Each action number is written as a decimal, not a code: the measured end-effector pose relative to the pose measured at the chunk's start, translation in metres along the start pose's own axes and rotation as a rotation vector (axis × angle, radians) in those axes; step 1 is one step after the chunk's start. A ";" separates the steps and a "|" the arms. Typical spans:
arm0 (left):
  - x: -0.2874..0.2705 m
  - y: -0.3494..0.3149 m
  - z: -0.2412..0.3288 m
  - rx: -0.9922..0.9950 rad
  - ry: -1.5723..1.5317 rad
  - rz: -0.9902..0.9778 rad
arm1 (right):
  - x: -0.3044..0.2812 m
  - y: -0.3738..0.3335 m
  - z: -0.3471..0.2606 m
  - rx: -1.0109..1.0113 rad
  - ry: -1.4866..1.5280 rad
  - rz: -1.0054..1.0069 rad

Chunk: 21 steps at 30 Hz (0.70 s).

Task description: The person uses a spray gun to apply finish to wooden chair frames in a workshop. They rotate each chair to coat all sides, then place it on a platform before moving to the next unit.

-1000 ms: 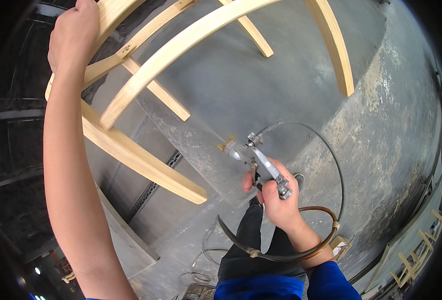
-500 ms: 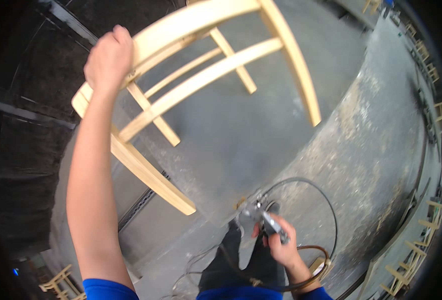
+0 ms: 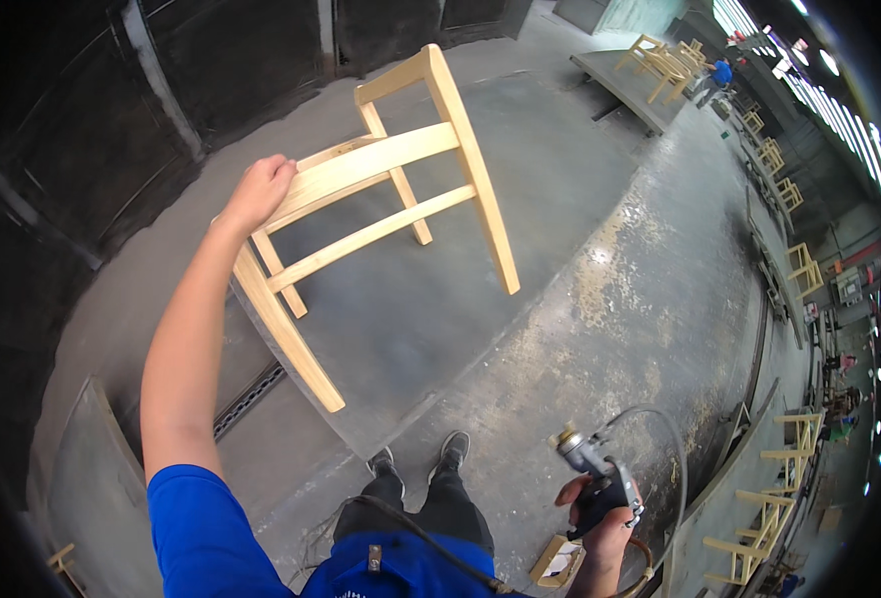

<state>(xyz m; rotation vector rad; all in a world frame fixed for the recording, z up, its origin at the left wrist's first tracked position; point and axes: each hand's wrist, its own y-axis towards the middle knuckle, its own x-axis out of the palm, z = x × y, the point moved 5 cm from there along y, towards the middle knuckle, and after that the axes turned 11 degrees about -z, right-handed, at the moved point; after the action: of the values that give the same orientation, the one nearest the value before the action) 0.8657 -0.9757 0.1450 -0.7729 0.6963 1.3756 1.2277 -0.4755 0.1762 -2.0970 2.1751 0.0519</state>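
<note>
A pale, unpainted wooden chair frame (image 3: 400,149) stands tilted across the view, left of the middle. My left hand (image 3: 261,194) is closed on its near left edge, at the corner of the seat rail and a leg. Whether the chair's feet bear on the grey surface below, I cannot tell. At the lower right, my right hand (image 3: 610,528) is wrapped round the grip of a spray gun (image 3: 590,460). The gun has a metal body and a brass-coloured nozzle pointing up and left, away from the chair. A hose (image 3: 682,448) loops from it, and the gun's underside is partly hidden by my fingers.
A grey platform (image 3: 530,189) lies under the chair, with dark panels (image 3: 251,70) behind. A small open box (image 3: 557,560) sits near my right forearm. More chair frames (image 3: 759,528) line the right side. Far off, a person in blue (image 3: 721,72) stands by other chairs.
My view has lifted and swung, so the far workshop shows. The chair appears smaller and lower. My right hand has carried the spray gun to the right; my left hand still holds the chair.
</note>
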 end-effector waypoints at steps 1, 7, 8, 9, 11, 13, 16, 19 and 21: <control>-0.004 -0.006 0.001 0.055 -0.032 -0.029 | 0.002 -0.007 -0.006 0.013 0.072 -0.043; -0.013 -0.064 -0.048 -0.001 0.054 0.110 | -0.013 -0.035 -0.022 -0.067 -0.129 0.133; -0.012 -0.065 -0.058 0.029 -0.125 0.098 | -0.014 -0.040 -0.025 -0.076 -0.111 0.162; -0.012 -0.065 -0.068 0.045 -0.301 0.093 | -0.014 -0.046 -0.030 -0.067 -0.124 0.140; -0.015 -0.064 -0.082 0.057 -0.575 0.115 | -0.004 -0.053 -0.043 -0.071 -0.050 0.044; -0.017 -0.064 -0.091 0.050 -0.763 0.154 | 0.010 -0.057 -0.058 -0.105 0.022 -0.043; -0.016 -0.072 -0.098 -0.023 -1.076 0.196 | 0.031 -0.056 -0.081 -0.176 0.115 -0.235; -0.015 -0.082 -0.095 0.023 -1.187 0.187 | 0.037 -0.054 -0.098 -0.220 -0.061 -0.146; -0.015 -0.086 -0.093 0.035 -1.250 0.184 | 0.037 -0.055 -0.109 -0.245 -0.161 -0.052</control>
<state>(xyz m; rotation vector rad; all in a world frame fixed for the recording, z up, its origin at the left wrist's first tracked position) 0.9512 -1.0627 0.1091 0.2632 -0.2124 1.6723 1.2741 -0.5265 0.2838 -2.1837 2.1104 0.4885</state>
